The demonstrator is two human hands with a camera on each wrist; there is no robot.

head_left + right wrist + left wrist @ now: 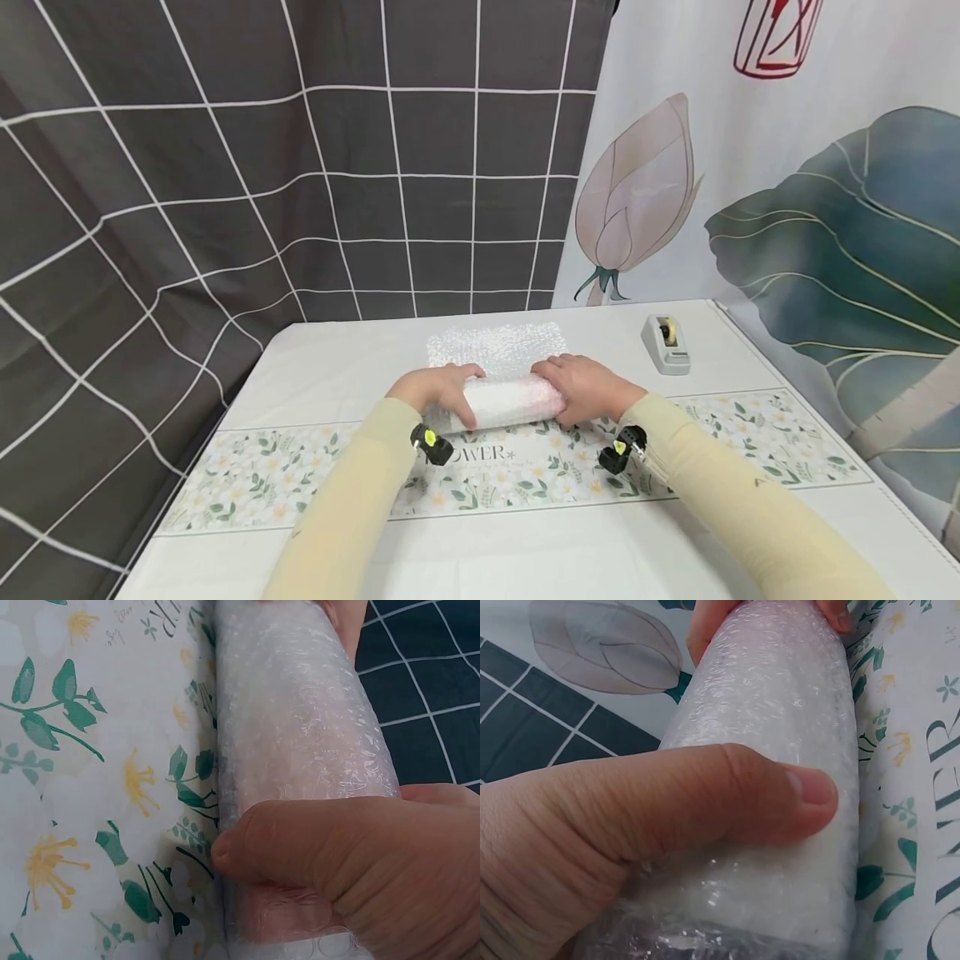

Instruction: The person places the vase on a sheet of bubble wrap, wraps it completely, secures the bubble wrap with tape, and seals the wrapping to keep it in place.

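Observation:
A whitish, rounded object wrapped in bubble wrap [513, 403] lies crosswise on the table, pink toward its right end. What is inside the wrap cannot be made out. My left hand [444, 392] grips the left end, its thumb [742, 791] lying across the top of the bundle [772, 697]. At the right end my right hand [583, 387] holds on, with the thumb [292, 836] over the pinkish part of the bundle [300, 727]. Beyond both hands, a flat stretch of bubble wrap [498, 343] spreads away from the roll. The fingers behind the bundle are mostly hidden.
A grey-white tape dispenser [666, 346] with a yellowish roll stands at the back right of the table. The white tablecloth [337, 358] carries a floral band [255, 475]. Dark grid curtain [435, 133] and a printed white curtain [720, 250] hang behind.

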